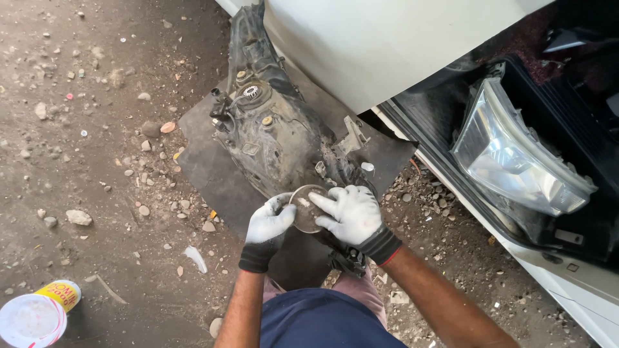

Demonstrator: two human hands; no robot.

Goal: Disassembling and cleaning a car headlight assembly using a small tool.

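- The person's legs, in dark blue cloth, show at the bottom edge, bare forearms reaching forward.
- The left hand [267, 225], in a white glove with a black cuff, curls its fingers around the left edge of a round dusty cap [306, 207].
- The right hand [351, 214], gloved alike, lies across the cap's right side, fingers spread and pressed on its face.
- The cap sits against the rear of a removed headlight housing [274, 129], grimy black, lying back-up on a dark rubber mat [206, 171].
- A plastic jar [35, 316] with a yellow label stands on the gravel ground [84, 129] to the left.
- Farther right, a white vehicle body [380, 38] carries a second headlight [516, 154], clear-lensed, resting in its opening.
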